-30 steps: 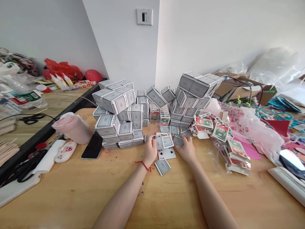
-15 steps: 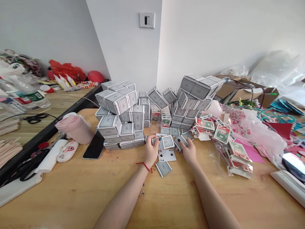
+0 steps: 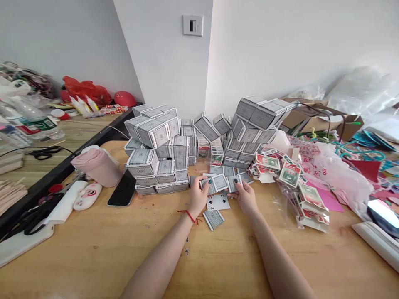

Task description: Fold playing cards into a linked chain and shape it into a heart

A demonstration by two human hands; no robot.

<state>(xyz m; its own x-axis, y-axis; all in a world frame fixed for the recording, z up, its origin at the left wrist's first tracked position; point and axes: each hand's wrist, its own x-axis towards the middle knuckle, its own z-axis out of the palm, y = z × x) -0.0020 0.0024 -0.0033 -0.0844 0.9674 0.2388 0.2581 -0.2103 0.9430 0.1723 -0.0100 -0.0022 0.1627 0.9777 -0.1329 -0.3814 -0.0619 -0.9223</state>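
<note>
My left hand (image 3: 198,196) pinches a folded grey-backed playing card piece (image 3: 208,184) at the middle of the wooden table (image 3: 93,245). My right hand (image 3: 246,195) grips another grey-backed card piece (image 3: 234,182), held right beside the left one. A face-up two of spades (image 3: 218,202) lies flat beneath my hands, and a face-down card (image 3: 213,219) rests nearer me. Behind them rises a pile of cubes built from playing cards (image 3: 156,153), with a second heap of cubes (image 3: 252,124) on the right.
A black phone (image 3: 122,189), a pink roll (image 3: 98,166) and a white case (image 3: 87,196) lie at left. Red and green card boxes (image 3: 289,172) in plastic wrap spill at right beside pink bags (image 3: 336,170). Scissors (image 3: 28,222) rest at the left edge.
My right hand has drawn its card piece leftward until it sits against the piece in my left hand. My left hand has stayed nearly in place.
</note>
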